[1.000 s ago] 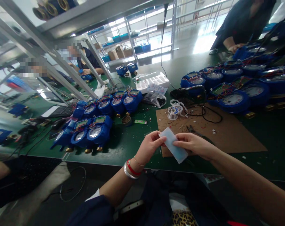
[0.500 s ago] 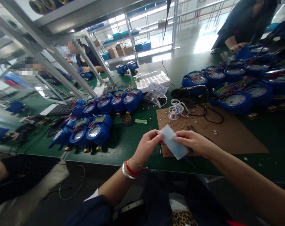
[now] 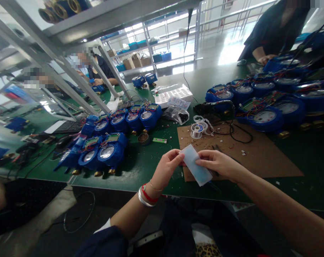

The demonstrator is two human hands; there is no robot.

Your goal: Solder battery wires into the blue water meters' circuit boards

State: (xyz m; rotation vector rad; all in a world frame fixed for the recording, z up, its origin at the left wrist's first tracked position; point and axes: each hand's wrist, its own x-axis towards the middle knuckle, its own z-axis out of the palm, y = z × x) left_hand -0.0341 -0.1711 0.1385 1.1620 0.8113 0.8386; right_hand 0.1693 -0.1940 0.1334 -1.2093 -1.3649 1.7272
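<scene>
Between my two hands is a pale bluish-white rectangular sheet [image 3: 196, 167], thin and tilted, held above the front edge of a brown cardboard mat [image 3: 269, 160]. My left hand [image 3: 168, 165] pinches its upper left corner between thumb and fingers. On the opposite side, my right hand [image 3: 217, 162] grips the sheet's right edge, thumb on top. Whether it is one layer or a stack I cannot tell. Behind it on the mat lie a spool of solder wire [image 3: 197, 130] and a pair of dark-tipped tweezers or pliers, partly covered by my right hand.
Blue meters [image 3: 111, 151] with exposed wires stand in rows at left; more blue meters [image 3: 263, 116] crowd the right. A small round tin [image 3: 143, 139], a green strip [image 3: 160, 140] and a white tray [image 3: 175, 95] lie between. A co-worker's hand [image 3: 266, 59] rests on a far meter.
The sheet has turned slightly more upright and its lower end sits a little lower. Both hands keep their hold; the whole view has shifted slightly.
</scene>
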